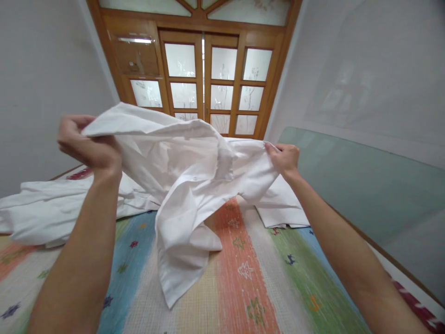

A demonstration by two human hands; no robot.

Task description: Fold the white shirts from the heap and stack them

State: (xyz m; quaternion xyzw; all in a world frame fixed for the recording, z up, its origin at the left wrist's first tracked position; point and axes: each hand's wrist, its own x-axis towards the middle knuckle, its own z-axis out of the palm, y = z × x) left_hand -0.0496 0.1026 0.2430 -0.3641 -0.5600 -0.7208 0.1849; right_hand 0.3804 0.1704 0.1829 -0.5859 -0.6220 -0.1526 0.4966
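A white shirt (194, 185) hangs stretched between my two hands above the bed, one corner drooping down near the striped bedspread. My left hand (91, 141) grips its upper left edge, fingers closed round the cloth. At the other end my right hand (285, 157) pinches the fabric in a closed fist. A button seems to show near the middle of the shirt, and its folds hide how the parts lie. Behind my left forearm lies a loose heap of white clothes (45, 208). Under the right side of the shirt rests a folded white garment (283, 208).
Beneath everything spreads a striped bedspread (194, 297) with small tree and star prints. A pale green panel (368, 185) stands along the right side by the wall. Wooden doors with glass panes (184, 60) close off the far end.
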